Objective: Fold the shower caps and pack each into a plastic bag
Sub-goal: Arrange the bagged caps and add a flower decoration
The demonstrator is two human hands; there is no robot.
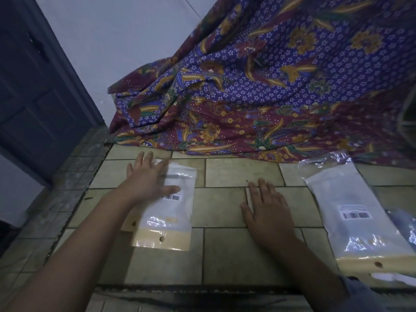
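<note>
Left hand (pixel 148 179) is flat, fingers spread and straight, pressing on the far half of a packed bag (pixel 171 212) at the left of the tiled floor (pixel 225 210); nothing is pinched. Right hand (pixel 267 208) is flat too, palm down on bare tile mid-scene, holding nothing. The bag under our left hand shows white folded material, which we read as a shower cap, plus a barcode label and a tan header card with a punched hole at the near end. A second tan corner pokes out beneath it, so there's probably another bag underneath. The stack of bags (pixel 360 221) on the right sits well apart, with loose clear plastic (pixel 403 224) just beside it. We see no loose, unfolded cap. Risks as we judge them: it's glossy film on film, so a flat push with no grip could skate the top bag off the one below and skew the pile. Pressing air out could pop the flap; we can't tell if it's sealed. The right stack's near end lies close to the tile edge, so a nudge may tip it over. The batik cloth (pixel 247 86) hem lies just behind both piles, so a careless reach could snag it.
</note>
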